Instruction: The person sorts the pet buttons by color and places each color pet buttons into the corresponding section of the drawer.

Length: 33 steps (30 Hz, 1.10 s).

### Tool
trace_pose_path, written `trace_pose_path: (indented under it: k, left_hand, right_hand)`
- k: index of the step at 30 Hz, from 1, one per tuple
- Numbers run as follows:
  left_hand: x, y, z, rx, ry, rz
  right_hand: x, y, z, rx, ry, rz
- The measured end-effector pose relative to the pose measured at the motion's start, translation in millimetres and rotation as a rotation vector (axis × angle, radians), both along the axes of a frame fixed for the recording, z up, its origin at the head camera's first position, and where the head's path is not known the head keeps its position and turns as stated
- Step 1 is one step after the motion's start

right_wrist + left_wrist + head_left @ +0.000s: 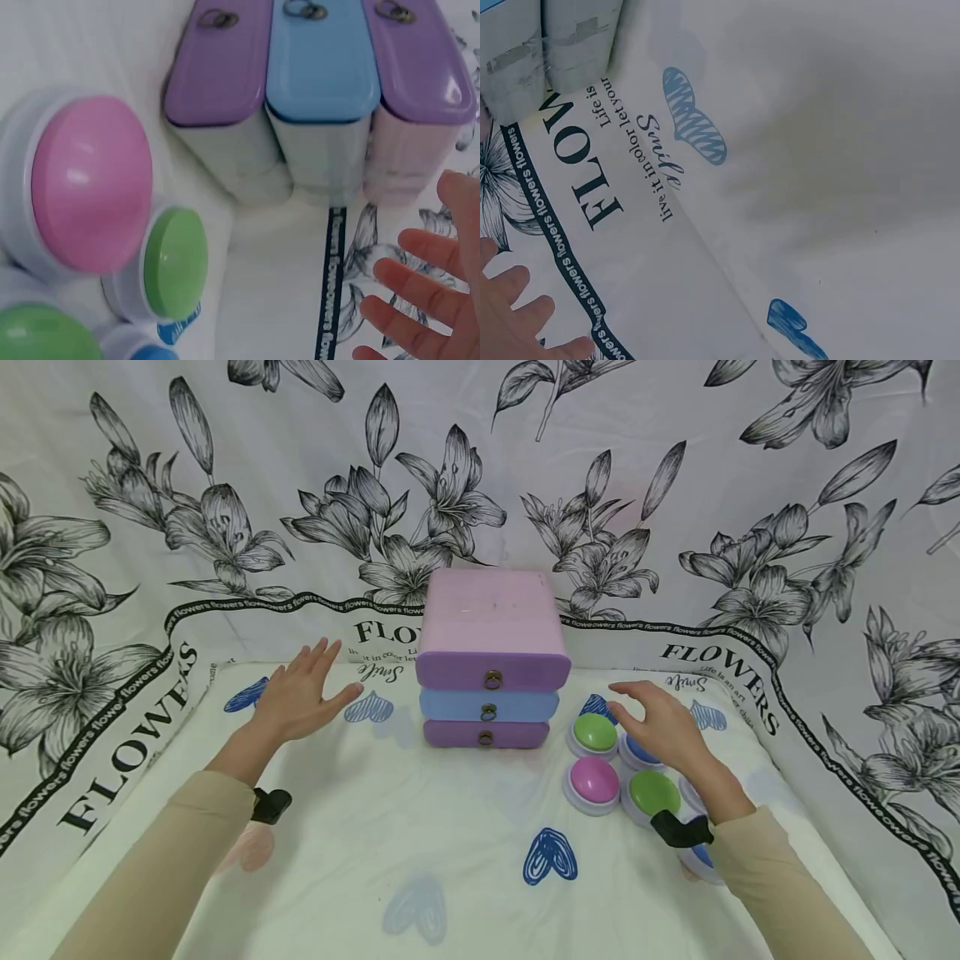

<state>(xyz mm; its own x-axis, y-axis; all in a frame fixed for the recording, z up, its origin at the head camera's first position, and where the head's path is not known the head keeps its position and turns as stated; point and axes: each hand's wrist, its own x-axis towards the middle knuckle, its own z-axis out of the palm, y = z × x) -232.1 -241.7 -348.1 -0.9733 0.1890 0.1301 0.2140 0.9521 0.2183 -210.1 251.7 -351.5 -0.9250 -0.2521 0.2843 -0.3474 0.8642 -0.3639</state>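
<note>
spreading left hand (303, 700) empty, left of three-drawer organizer (491, 614) | hovering with right hand (667, 722) empty, fingers loosely parted, near domed push buttons (595, 779) right of organizer | showing no handling under way, all drawers (448, 705) closed

Three drawers (450, 706), two green domes (595, 732), two blue domes (640, 752), one pink dome (595, 779).
</note>
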Motion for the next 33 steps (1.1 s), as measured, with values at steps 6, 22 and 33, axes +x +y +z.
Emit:
trace_pose_path:
  k: [6, 22, 33]
  left_hand:
    - [-1.8, 6, 1.6, 0.129, -0.004, 0.013]
    - [-12.0, 32, 0.9, 0.54, -0.009, 0.023]
    - [-20.8, 54, 2.3, 0.715, -0.059, -0.012]
  right_hand:
    - [5.4, -18, -3.1, -0.114, 0.047, 0.052]
    - [13.8, -70, -4.1, -0.385, -0.033, 0.069]
    - [9.2, -106, -8.3, -0.411, -0.018, 0.108]
